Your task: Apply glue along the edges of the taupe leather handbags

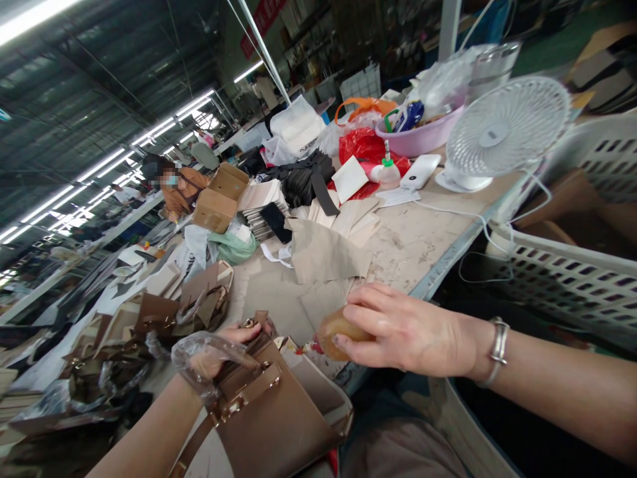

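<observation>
Brown handbag (271,425) found tilted at the near edge of the worktable (411,239), its handled top toward the left hand (236,334) and its base slanting down and to the right. The left hand is closed on the bag's top edge, with the plastic-wrapped handle (183,352) looped about its wrist. The right hand (398,328) is clamped round an amber block (334,336), fingers over the top and thumb below, just to the right of the bag's upper part. Bag and block thus lie side by side, the bag to the left of the right-hand grip; the left hand is the nearer, being on it. Whether the block touches the bag's pale-edged side cannot be told for blur. Beyond the bag, on the table, lies a beige sheet (326,249); to its left, a heap of similar bags (159,315); far off to its right, a white fan (507,129).
</observation>
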The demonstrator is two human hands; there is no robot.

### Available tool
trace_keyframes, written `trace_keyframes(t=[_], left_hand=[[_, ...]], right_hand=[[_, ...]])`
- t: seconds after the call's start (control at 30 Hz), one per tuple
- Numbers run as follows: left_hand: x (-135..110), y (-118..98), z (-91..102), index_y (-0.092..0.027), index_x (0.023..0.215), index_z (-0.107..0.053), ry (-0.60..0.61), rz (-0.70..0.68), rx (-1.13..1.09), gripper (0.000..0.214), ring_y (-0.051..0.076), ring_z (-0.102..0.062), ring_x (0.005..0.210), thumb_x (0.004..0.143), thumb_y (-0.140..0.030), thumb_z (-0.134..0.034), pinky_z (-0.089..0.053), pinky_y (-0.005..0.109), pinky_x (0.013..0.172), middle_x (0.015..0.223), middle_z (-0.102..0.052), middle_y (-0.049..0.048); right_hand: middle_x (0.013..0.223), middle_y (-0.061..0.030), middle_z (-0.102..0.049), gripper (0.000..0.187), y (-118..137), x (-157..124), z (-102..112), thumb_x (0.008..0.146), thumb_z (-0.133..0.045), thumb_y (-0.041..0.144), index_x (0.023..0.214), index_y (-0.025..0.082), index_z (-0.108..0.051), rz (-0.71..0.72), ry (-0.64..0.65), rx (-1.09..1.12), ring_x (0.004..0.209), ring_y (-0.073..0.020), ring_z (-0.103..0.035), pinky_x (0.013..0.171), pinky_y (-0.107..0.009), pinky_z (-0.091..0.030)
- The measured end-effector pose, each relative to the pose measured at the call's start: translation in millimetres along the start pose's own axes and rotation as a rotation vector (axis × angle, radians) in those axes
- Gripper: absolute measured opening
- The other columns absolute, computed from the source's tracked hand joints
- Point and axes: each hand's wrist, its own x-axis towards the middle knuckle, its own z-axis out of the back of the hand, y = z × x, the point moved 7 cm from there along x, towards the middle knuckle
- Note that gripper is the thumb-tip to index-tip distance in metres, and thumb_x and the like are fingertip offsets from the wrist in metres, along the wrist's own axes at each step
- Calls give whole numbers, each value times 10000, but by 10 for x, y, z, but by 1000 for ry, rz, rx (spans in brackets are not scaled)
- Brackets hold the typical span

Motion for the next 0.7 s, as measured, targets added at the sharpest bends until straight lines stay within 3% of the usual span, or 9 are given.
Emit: trace_keyframes(t=[0.2, 0.47, 0.7], left_hand=[[73, 163, -3, -174, 809, -763, 86, 65, -75, 227, 208, -683, 767, 768, -382, -683, -525, 308, 775, 804, -750, 22], [101, 205, -34, -158, 870, -743, 146, 92, -46, 243, 192, -659, 798, 839, -370, -629, -494, 267, 772, 818, -729, 12], [240, 380, 11, -193, 820, -720, 253, 130, -80, 213, 177, -622, 783, 765, -399, -725, -475, 274, 773, 801, -683, 6]], right_hand=[[976, -94, -561, 254, 17, -113, -31, 974, -467, 172, 1186, 228, -595, -21, 18, 59, 968, -229, -498, 816, -377, -461], [1009, -123, -542, 274, -95, -40, -93, 964, -464, 188, 1202, 222, -597, -78, -14, 76, 1014, -264, -484, 826, -401, -463], [1008, -116, -518, 276, -36, -148, -249, 976, -423, 184, 1195, 218, -588, -80, 84, 147, 995, -250, -460, 841, -399, -450]])
